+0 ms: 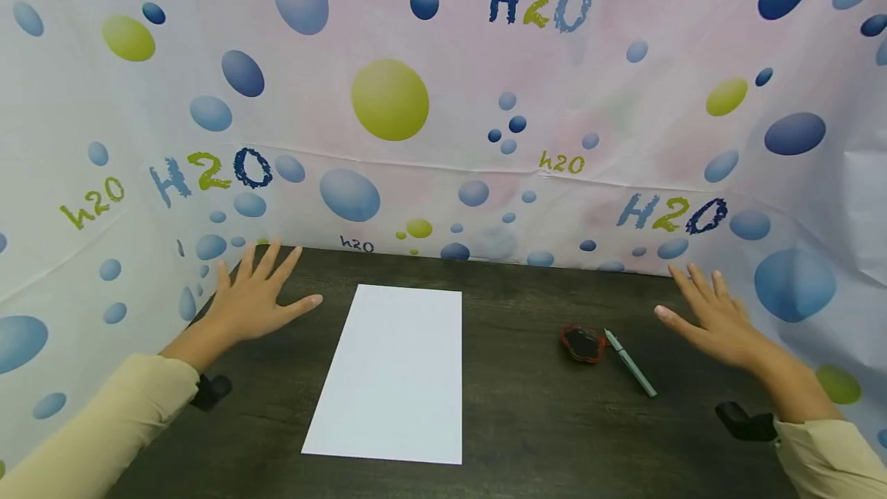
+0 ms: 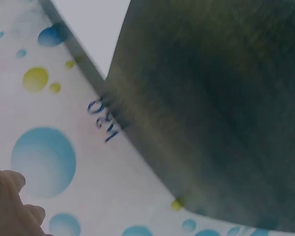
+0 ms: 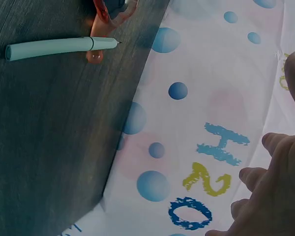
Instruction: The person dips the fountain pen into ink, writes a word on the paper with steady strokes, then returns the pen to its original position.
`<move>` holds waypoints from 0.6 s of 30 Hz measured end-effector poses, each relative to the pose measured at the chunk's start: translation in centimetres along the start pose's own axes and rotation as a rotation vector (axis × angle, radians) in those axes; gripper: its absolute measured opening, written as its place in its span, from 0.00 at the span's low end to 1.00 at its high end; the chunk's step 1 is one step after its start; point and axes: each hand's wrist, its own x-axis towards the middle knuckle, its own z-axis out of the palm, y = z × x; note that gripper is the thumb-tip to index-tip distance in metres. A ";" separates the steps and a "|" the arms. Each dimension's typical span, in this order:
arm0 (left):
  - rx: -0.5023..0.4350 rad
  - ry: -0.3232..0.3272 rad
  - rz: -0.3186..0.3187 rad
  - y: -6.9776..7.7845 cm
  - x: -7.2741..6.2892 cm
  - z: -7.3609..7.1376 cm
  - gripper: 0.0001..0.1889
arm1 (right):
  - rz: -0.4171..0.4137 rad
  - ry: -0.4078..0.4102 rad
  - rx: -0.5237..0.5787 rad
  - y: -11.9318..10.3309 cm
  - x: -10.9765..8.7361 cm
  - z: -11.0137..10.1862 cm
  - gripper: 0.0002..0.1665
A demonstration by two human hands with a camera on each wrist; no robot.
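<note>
My left hand (image 1: 252, 303) is held out with its fingers spread, to the left of a white sheet of paper (image 1: 395, 376). It holds nothing; a few of its fingertips (image 2: 33, 215) show at the lower left in the left wrist view. On the other side, my right hand (image 1: 721, 326) also has spread fingers and nothing in it. Nearest to it lies a pale green pen (image 1: 630, 363), its thin tip bare in the right wrist view. Beside that tip sits a small red-rimmed thing (image 1: 583, 343) with a dark middle; its kind is unclear.
A dark wood-grained tabletop (image 1: 527, 406) bears these things. White sheeting (image 1: 457, 45) with blue and green dots and "H2O" lettering rises behind the table and along both sides. Dark wrist mounts (image 1: 744, 422) sit by the cuffs of the pale sleeves (image 1: 132, 399).
</note>
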 end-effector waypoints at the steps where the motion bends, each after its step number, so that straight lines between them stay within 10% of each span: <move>1: -0.008 -0.001 0.005 0.1 0.0 0.4 0.51 | -0.008 0.005 0.006 0.1 0.0 0.1 0.48; 18: -0.101 -0.070 0.062 2.5 -1.8 6.7 0.48 | 0.001 -0.100 0.400 2.1 0.1 4.0 0.42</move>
